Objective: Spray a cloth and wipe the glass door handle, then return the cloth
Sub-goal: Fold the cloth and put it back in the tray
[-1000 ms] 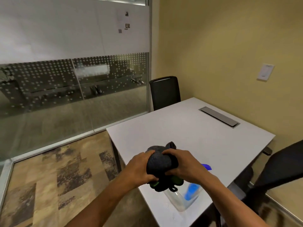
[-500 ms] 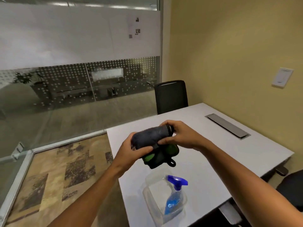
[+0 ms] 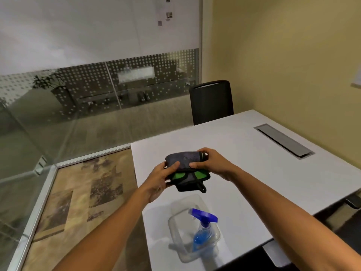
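A folded dark grey cloth (image 3: 184,161) with green patches and a black loop is held above the white table (image 3: 244,159). My left hand (image 3: 162,178) grips its left side and my right hand (image 3: 212,163) grips its right end. Below them a blue spray bottle (image 3: 203,229) stands in a clear plastic tub (image 3: 175,225) near the table's front edge. No door handle is in view.
A frosted, dotted glass wall (image 3: 97,94) runs along the left and back. A black chair (image 3: 212,102) stands at the table's far side. A grey cable hatch (image 3: 283,141) sits in the tabletop. Patterned carpet (image 3: 82,192) lies to the left.
Both hands have lifted the cloth up from over the tub and spread it out sideways. My view has tilted down a little, showing the bottle and tub fully.
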`<state>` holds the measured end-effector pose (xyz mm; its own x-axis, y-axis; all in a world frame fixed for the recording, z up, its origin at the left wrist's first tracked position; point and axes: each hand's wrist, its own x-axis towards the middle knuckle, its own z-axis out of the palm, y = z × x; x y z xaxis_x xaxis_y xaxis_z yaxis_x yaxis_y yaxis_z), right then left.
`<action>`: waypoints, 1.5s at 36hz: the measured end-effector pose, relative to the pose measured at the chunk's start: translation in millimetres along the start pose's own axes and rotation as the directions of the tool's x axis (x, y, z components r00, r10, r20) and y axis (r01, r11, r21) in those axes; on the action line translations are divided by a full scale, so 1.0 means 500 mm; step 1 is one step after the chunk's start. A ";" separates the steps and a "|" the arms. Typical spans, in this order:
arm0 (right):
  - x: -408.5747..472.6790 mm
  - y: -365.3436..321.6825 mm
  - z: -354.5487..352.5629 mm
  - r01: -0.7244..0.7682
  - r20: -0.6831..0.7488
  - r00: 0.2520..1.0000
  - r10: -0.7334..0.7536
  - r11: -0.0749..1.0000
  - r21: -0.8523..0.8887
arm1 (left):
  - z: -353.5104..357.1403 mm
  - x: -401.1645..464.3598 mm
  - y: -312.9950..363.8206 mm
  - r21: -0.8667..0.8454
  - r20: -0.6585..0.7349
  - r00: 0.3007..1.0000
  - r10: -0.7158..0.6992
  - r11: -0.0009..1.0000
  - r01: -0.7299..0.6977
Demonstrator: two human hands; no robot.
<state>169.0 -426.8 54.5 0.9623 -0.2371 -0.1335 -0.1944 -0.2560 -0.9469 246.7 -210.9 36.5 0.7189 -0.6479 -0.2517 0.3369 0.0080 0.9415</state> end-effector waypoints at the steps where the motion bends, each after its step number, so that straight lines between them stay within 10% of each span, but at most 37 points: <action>1: 0.010 0.011 0.001 -0.022 0.005 1.000 0.022 1.000 -0.007 | -0.001 0.008 -0.011 -0.027 -0.012 1.000 -0.026 0.999 0.025; 23: 0.103 0.299 0.112 -0.387 0.082 0.894 0.441 0.850 -0.357 | 0.005 0.089 -0.320 0.175 -0.535 0.769 -0.349 0.845 0.505; 38: 0.116 0.364 0.166 -0.206 0.086 0.941 0.327 0.756 -0.621 | 0.047 0.152 -0.371 0.271 -0.618 0.665 -0.419 0.680 0.681; 54: 0.120 0.391 0.214 -0.148 0.225 0.830 0.511 0.590 -0.794 | 0.058 0.191 -0.452 0.069 -0.623 0.623 -0.472 0.761 0.645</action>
<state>209.3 -390.8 -170.2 0.7420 -0.1163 -0.6602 -0.4078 -0.8600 -0.3068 221.5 -296.5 -193.9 0.6679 0.0669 -0.7412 0.6782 -0.4648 0.5692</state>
